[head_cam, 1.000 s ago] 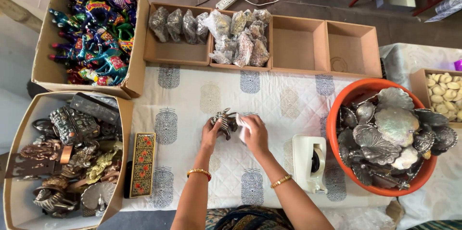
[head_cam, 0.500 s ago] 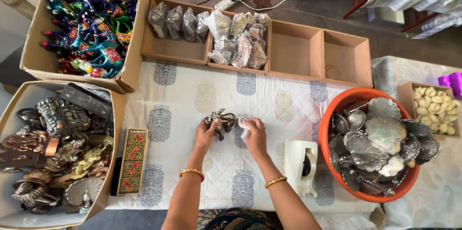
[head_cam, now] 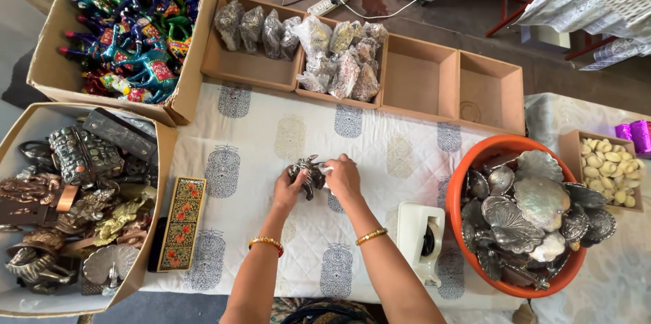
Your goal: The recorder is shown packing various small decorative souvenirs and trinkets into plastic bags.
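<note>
A small dark metal figurine rests on the white printed cloth at the table's middle. My left hand grips its left side. My right hand holds a small white piece against the figurine's right side. Both wrists wear gold bangles. The underside of the figurine is hidden by my fingers.
A white tape dispenser stands right of my arms, beside an orange tub of silver shell dishes. A painted long box lies left. Cardboard boxes hold metal ornaments, colourful animal figures and wrapped bundles; two back compartments hold nothing.
Both hands stay on the figurine; the right hand has closed in against its right side. The camera has shifted slightly, moving the scene to the left and down.
</note>
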